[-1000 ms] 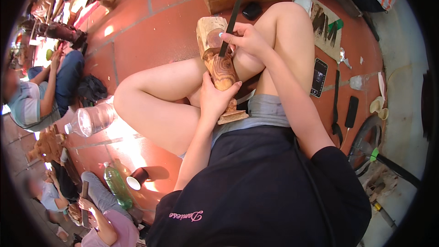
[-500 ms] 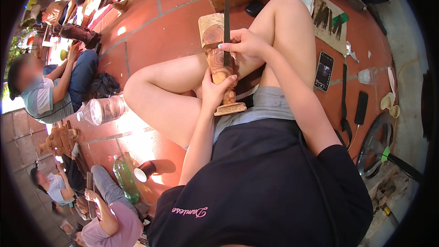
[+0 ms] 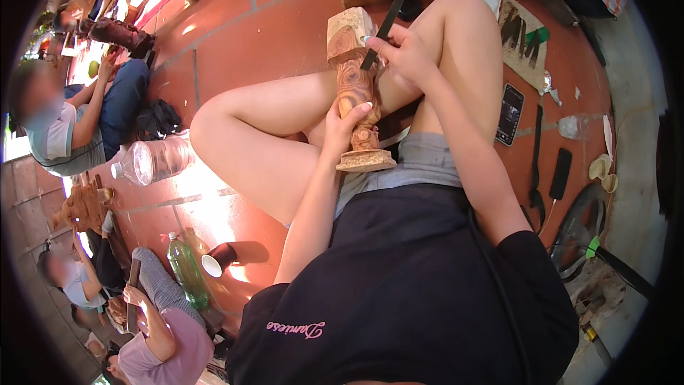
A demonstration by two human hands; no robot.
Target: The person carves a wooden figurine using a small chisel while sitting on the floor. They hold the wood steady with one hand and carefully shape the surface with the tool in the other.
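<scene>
The carved wooden piece (image 3: 353,80) is between the bent legs (image 3: 267,110); the left hand (image 3: 343,128) has its grip wrapped round the shaft; the right hand's (image 3: 405,58) grip pinches a dark flat tool (image 3: 393,13); shaft and base (image 3: 365,162) look shaped, the top block (image 3: 348,34) squarer, plainer; surface finish cannot be told.

1. On the chest of my black shirt (image 3: 420,271): pink cursive lettering (image 3: 296,329), a single word, upside down as I look at it.
2. On the phone (image 3: 509,115) lying on the floor (image 3: 239,43) to my right: small pale marks on the screen, too small to read.
</scene>
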